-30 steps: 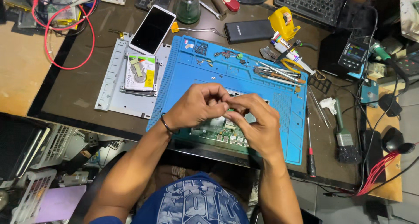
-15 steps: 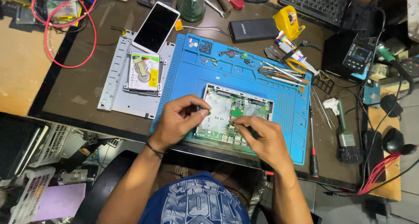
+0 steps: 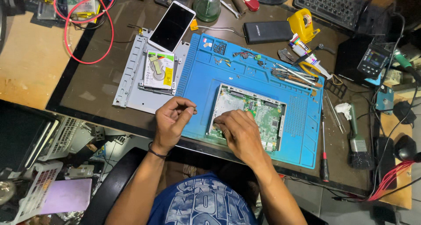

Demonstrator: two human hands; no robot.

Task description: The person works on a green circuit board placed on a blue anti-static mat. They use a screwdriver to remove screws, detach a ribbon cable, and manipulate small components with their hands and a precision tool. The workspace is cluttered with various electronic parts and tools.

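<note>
Two hands [image 3: 173, 120] [image 3: 239, 131], one circuit board [image 3: 263, 115], one blue mat [image 3: 206, 71], one phone [image 3: 172, 25], one hard drive [image 3: 158, 70], one green bottle [image 3: 207, 8]

mat [image 3: 201, 76]: matt blue rubber | phone [image 3: 172, 25]: glossy glass | tray [image 3: 129, 78]: dull grey metal

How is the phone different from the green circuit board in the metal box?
The phone is a smooth black slab with a white rim, while the circuit board is green and crowded with small parts. The phone rests on the grey metal tray, untouched; the circuit board lies on the blue mat with the right hand resting on it. The left hand hovers beside it, fingertips pinched together. Both lie flat.
</note>
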